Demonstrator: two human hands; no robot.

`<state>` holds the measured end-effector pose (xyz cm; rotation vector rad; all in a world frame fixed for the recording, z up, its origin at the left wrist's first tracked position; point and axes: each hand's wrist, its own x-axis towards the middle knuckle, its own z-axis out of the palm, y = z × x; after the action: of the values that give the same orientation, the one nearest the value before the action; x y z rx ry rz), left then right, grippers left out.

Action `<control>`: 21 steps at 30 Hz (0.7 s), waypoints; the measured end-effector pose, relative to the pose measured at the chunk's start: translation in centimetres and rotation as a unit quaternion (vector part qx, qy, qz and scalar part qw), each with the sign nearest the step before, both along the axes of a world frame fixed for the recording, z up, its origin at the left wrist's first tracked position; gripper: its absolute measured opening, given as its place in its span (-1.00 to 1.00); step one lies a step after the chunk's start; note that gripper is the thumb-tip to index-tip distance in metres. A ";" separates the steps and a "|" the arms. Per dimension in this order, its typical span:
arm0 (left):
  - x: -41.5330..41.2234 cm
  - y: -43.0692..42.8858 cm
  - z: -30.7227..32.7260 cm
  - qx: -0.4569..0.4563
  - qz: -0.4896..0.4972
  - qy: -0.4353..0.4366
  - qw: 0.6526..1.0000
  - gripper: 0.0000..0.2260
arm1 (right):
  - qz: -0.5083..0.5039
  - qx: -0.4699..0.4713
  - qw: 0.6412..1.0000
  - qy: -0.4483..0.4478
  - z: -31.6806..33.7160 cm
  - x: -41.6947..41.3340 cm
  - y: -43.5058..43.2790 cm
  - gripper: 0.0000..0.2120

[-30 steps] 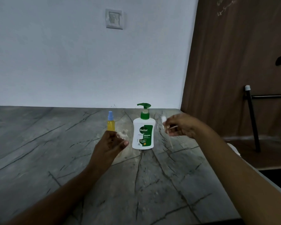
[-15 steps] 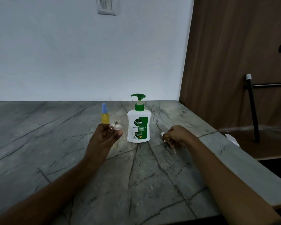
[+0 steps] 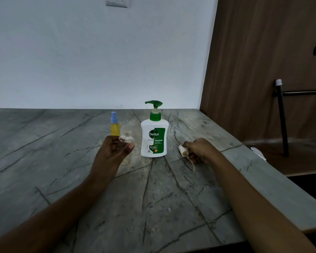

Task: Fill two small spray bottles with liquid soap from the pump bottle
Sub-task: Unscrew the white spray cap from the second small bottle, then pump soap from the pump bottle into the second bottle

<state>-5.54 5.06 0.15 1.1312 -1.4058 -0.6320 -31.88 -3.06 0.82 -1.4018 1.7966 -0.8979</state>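
A white and green pump bottle (image 3: 153, 139) stands upright in the middle of the grey marble table (image 3: 153, 201). My left hand (image 3: 111, 152) grips a clear, uncapped small spray bottle (image 3: 127, 141) upright, just left of the pump bottle. Behind that hand stands a second small spray bottle (image 3: 115, 128), filled with yellow liquid and closed with a blue spray cap. My right hand (image 3: 201, 148) is down at the table surface right of the pump bottle. Its fingers pinch a white spray head (image 3: 181, 149) whose thin dip tube trails toward me.
The table's right edge runs diagonally past my right forearm. Beyond it are a brown wooden panel (image 3: 263, 70), a black metal stand (image 3: 282, 115) and a small white object (image 3: 257, 152) on the floor. A white wall with a switch (image 3: 116, 1) backs the table.
My right hand has come down from the air to the table with the white spray head. My left hand keeps the clear bottle in the same place.
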 end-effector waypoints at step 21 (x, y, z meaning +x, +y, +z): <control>-0.1 0.6 0.7 -0.002 0.020 0.015 1.000 -0.54 | 0.209 -0.190 0.959 -0.018 8.0 5.8 1.8 -0.31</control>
<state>-5.66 5.67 0.81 1.1405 -1.3546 -0.6155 -26.12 -1.29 8.81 -1.9013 1.2630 -1.0599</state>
